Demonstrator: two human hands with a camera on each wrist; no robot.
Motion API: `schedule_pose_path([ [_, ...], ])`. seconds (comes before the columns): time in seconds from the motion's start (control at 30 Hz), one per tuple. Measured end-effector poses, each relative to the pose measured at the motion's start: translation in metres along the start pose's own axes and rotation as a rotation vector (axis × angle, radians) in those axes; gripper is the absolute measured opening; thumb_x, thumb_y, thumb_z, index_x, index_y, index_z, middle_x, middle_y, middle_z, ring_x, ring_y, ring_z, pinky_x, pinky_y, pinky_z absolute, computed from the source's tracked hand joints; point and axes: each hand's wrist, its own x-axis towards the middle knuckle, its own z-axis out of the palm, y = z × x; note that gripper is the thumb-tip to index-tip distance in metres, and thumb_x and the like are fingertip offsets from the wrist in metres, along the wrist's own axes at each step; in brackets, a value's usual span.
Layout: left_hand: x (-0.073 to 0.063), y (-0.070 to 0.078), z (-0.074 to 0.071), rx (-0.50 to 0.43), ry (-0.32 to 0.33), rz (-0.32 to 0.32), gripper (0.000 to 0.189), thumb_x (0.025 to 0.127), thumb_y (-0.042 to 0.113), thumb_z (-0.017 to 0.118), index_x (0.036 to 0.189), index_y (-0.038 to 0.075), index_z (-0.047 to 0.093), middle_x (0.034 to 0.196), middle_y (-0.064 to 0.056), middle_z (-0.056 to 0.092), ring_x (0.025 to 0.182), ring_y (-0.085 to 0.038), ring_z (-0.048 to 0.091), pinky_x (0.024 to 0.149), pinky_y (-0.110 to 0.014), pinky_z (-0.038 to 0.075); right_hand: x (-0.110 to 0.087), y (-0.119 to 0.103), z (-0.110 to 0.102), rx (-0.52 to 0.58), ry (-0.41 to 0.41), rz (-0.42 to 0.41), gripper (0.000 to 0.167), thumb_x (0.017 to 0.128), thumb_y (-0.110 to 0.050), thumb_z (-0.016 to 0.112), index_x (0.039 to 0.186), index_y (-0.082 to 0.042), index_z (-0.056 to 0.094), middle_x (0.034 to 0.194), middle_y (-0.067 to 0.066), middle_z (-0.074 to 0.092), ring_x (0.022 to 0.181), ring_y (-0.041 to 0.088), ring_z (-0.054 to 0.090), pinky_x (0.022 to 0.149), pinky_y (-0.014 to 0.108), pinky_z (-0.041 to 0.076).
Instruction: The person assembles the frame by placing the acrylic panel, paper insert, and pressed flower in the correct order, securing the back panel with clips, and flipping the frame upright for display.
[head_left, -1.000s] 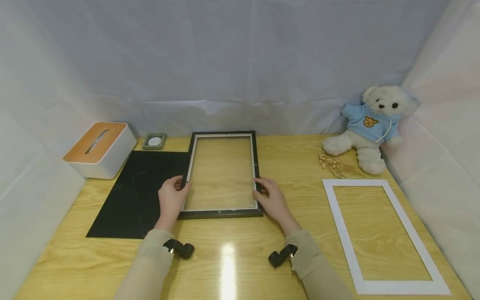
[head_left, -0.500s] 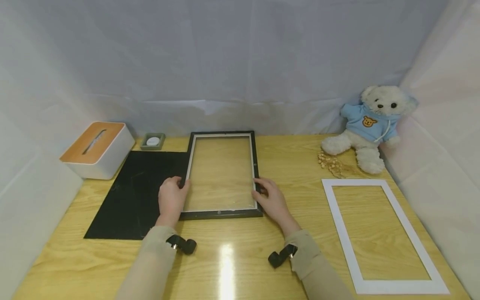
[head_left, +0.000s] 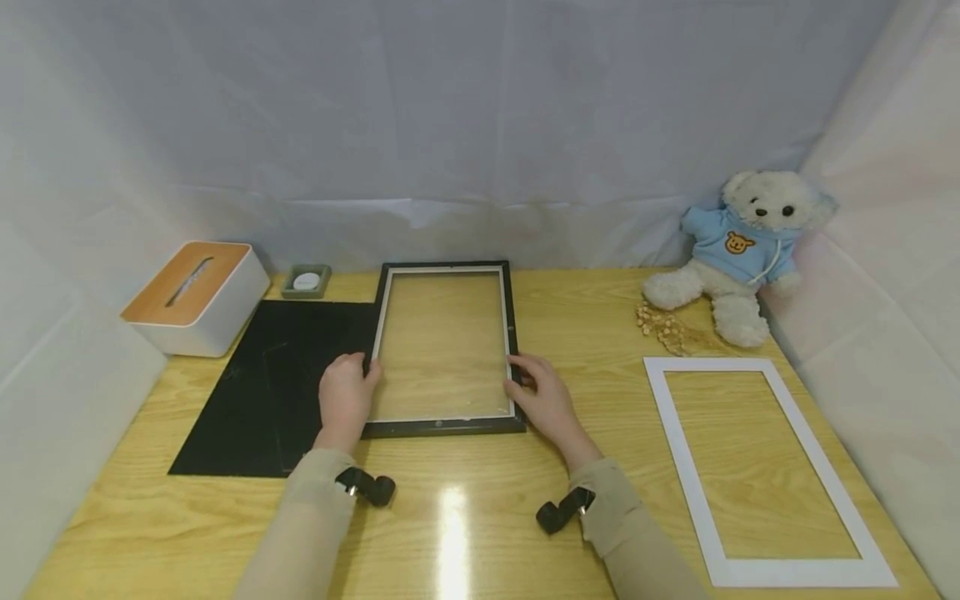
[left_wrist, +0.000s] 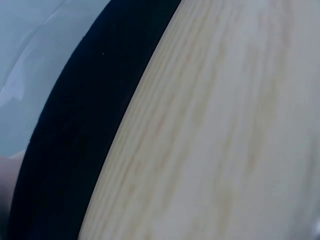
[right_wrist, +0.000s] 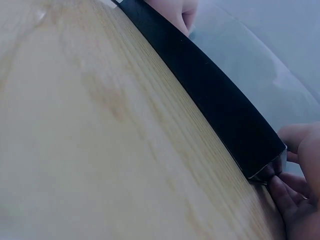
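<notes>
A black picture frame (head_left: 444, 428) with a pale inner edge and a clear pane lies in the middle of the wooden table. My left hand (head_left: 347, 398) grips its left side near the front corner, thumb over the inner edge and fingers outside. On the opposite side, my right hand (head_left: 546, 400) holds the frame the same way. The right wrist view shows fingertips (right_wrist: 282, 192) tucked low at the frame's corner. A black backing sheet (head_left: 255, 375) lies flat to the left, partly overlapped by the frame and the left hand. In the left wrist view, the frame's dark edge (left_wrist: 75, 120) hides most of the hand.
A white mat border (head_left: 690, 475) lies at the right. Behind it are dried flowers (head_left: 663, 327) and a teddy bear (head_left: 746, 250) in a blue hoodie. At the back left stand a tissue box (head_left: 202, 292) and a small green dish (head_left: 318, 287) holding something white.
My left hand and wrist have shifted slightly to the right along with a small turn. The right hand and the picture frame stay nearly still.
</notes>
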Motion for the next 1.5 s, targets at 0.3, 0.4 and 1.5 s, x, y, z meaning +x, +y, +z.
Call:
schedule_pose_path([
  [0.3, 0.002, 0.004, 0.000, -0.026, 0.016, -0.003, 0.028, 0.091, 0.010, 0.055, 0.101, -0.013, 0.067, 0.093, -0.027, 0.065, 0.088, -0.042, 0.062, 0.080, -0.051, 0.050, 0.000, 0.000, -0.003, -0.003, 0.007, -0.005, 0.039, 0.091, -0.022, 0.066, 0.129, -0.017, 0.060, 0.138, 0.009, 0.047, 0.109, 0.025, 0.055, 0.093, 0.041, 0.048],
  [0.4, 0.003, 0.004, 0.001, -0.060, 0.014, -0.029, 0.029, 0.092, 0.011, 0.055, 0.104, -0.013, 0.067, 0.096, -0.027, 0.065, 0.091, -0.042, 0.062, 0.082, -0.051, 0.050, 0.000, 0.000, -0.004, 0.003, 0.010, -0.011, 0.039, 0.091, -0.021, 0.066, 0.129, -0.016, 0.060, 0.138, 0.010, 0.047, 0.109, 0.025, 0.056, 0.093, 0.041, 0.048],
  [1.5, -0.008, -0.018, 0.010, -0.422, 0.068, -0.164, 0.029, 0.093, 0.020, 0.062, 0.111, -0.003, 0.068, 0.099, -0.019, 0.065, 0.088, -0.031, 0.062, 0.078, -0.042, 0.051, -0.084, 0.032, -0.195, -0.293, 0.118, -0.008, 0.041, 0.097, -0.013, 0.056, 0.134, 0.004, 0.049, 0.132, 0.029, 0.045, 0.111, 0.046, 0.048, 0.088, 0.057, 0.044],
])
